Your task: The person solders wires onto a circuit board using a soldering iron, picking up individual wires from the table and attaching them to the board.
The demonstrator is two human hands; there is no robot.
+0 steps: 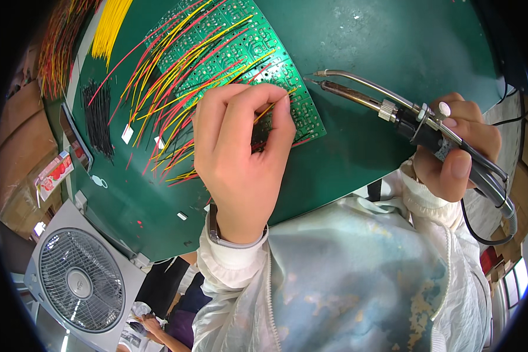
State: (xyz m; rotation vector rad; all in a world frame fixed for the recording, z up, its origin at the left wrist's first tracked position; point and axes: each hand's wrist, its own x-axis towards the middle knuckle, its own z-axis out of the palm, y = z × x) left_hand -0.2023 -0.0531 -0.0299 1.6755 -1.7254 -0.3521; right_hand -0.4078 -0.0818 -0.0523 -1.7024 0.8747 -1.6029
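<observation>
A green circuit board panel (270,42) lies on the green table, with many red, yellow and black wires (176,70) standing out of it toward the left. Over its near right part, my left hand (232,141) is closed, thumb and forefinger pinching a yellow wire (264,113) close to the board. In my right hand (480,138) is a soldering iron (405,122) with a thin metal feed tube clamped along it. The iron's tip points left and stops just off the board's right edge, apart from my left fingers. My left palm hides part of the board and wires.
Loose black wires (98,120) lie left of the board, with a yellow wire bundle (110,26) and a red-yellow bundle (64,44) beyond. A grey fan (79,284) stands lower left, near a drink carton (54,175). Another person's hand (151,324) shows below. The iron's cable (481,239) loops at right.
</observation>
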